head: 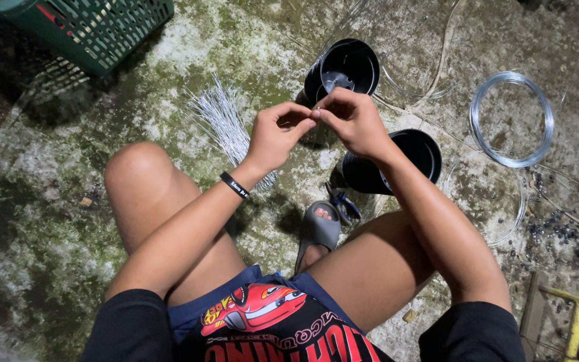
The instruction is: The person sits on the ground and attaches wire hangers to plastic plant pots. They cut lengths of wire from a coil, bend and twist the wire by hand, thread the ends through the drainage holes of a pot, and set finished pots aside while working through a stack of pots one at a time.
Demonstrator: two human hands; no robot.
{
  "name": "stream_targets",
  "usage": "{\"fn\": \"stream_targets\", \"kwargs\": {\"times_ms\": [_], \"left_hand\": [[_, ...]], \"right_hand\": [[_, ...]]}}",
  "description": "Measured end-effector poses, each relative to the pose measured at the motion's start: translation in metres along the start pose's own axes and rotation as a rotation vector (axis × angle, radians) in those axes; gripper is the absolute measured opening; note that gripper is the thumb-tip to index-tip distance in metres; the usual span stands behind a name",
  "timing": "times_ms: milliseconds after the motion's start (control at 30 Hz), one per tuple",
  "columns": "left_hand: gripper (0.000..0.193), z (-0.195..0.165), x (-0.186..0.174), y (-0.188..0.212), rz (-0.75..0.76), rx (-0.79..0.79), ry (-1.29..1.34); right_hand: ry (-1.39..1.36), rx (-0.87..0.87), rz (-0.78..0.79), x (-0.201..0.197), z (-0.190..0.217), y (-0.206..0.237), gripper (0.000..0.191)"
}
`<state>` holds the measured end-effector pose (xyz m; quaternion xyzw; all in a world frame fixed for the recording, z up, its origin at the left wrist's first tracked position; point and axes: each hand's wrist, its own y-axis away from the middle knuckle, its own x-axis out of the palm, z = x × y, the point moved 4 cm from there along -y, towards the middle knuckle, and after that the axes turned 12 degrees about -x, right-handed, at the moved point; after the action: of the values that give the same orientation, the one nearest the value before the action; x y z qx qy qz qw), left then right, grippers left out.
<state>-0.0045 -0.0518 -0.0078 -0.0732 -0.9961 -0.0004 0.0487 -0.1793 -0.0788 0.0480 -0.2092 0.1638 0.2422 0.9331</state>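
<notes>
While both hands pinch something tiny, perhaps wire, black bowls close beyond.

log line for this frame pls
left hand: pinching small item, unclear | right hand: fingertips meet left | beside: black pots, wire bundle, clear coil

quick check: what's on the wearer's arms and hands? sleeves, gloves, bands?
Both hands are bare, no gloves: left hand, right hand. A thin black wristband with small white lettering circles the left wrist. Short black sleeves end above the elbows; the forearms are uncovered. No rings or watch show.
</notes>
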Motion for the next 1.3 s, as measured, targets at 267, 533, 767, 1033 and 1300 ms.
{"fn": "stream_targets", "kwargs": {"times_ms": [267, 533, 767, 1033, 1300], "left_hand": [[0.014, -0.011, -0.003, -0.002, -0.016, -0.013, -0.102], [0.018, -0.03, -0.012, -0.006, 0.044, 0.002, -0.373], [0.024, -0.042, -0.023, -0.006, 0.176, 0.07, -0.312], [0.022, -0.026, -0.005, -0.005, 0.203, 0.013, -0.115], [0.024, -0.01, -0.029, -0.02, 0.082, -0.137, 0.216]], "right_hand": [[0.214, -0.081, 0.04, 0.002, 0.009, 0.0, 0.009], [0.258, -0.079, 0.071, -0.017, 0.012, -0.001, 0.009], [0.024, 0.01, -0.089, -0.039, 0.003, 0.008, 0.01], [-0.032, 0.066, -0.013, 0.001, 0.007, 0.005, 0.014], [0.087, 0.069, 0.162, 0.004, 0.009, 0.004, 0.021]]}}
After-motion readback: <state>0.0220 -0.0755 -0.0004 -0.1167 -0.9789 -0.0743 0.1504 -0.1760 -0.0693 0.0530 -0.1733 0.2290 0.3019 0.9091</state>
